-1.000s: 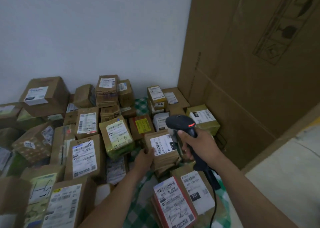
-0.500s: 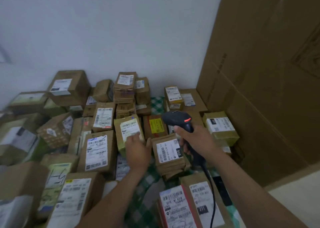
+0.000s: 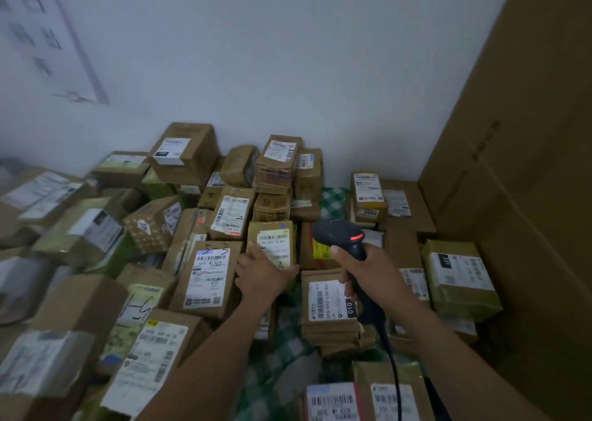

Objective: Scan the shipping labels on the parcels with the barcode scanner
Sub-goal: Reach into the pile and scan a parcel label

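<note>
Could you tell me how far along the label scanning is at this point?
Done: cannot tell, since no parcel shows any mark of having been scanned. In hand: the left hand holds the yellow-green parcel while the right hand grips the scanner, whose head is just right of that label. Left: seemingly much of the labelled pile around it.

Dim, bluish indoor light falls flat across the parcels [image 3: 208, 276], casting soft shadows; the left edge blurs, and wide-angle distortion bows the borders.
</note>
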`<control>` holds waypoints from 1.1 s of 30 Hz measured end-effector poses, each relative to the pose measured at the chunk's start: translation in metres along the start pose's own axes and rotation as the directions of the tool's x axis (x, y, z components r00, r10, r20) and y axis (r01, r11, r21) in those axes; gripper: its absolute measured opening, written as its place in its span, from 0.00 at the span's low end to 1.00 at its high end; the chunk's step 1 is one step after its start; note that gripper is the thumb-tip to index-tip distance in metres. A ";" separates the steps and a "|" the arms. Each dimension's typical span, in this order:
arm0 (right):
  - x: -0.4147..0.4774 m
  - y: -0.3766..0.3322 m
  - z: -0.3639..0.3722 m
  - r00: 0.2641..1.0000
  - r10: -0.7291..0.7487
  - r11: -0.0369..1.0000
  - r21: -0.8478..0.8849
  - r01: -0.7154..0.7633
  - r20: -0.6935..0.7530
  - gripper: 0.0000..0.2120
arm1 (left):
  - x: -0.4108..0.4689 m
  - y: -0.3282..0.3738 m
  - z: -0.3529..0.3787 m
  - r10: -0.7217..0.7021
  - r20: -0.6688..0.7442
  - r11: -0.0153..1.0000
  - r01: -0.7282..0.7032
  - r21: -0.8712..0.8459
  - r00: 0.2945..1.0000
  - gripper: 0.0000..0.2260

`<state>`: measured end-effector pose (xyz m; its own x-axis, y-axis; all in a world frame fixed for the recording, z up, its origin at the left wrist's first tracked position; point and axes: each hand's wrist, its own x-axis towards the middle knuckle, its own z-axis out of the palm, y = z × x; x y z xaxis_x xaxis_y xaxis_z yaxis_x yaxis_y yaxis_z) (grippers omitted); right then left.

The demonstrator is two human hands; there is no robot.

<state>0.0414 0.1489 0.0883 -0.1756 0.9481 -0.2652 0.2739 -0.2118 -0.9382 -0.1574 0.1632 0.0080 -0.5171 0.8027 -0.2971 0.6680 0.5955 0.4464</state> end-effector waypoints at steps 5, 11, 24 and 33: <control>0.002 -0.004 0.003 1.000 -0.003 0.997 0.079 0.001 0.019 0.17 | -0.017 -0.006 -0.015 0.034 -0.069 0.995 -0.040 -0.088 0.997 0.52; -0.003 -0.008 0.004 0.998 -0.055 0.969 0.242 0.046 0.029 0.10 | -0.053 0.003 -0.051 0.120 -0.171 0.958 -0.160 -0.240 0.978 0.53; -0.035 -0.009 0.000 0.999 0.025 0.858 0.514 -0.011 -0.021 0.43 | -0.075 -0.007 -0.082 0.410 0.092 0.502 -0.140 -0.854 0.907 0.29; -0.045 -0.023 0.007 0.997 -0.002 0.960 0.280 0.022 -0.072 0.15 | -0.057 -0.024 -0.074 0.277 0.069 0.664 -0.140 -0.734 0.958 0.43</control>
<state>0.0367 0.1091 0.1208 -0.1078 0.9631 -0.2465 -0.0059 -0.2486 -0.9686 -0.1836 0.1007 0.0768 -0.2735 0.9366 -0.2189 0.1230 0.2597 0.9578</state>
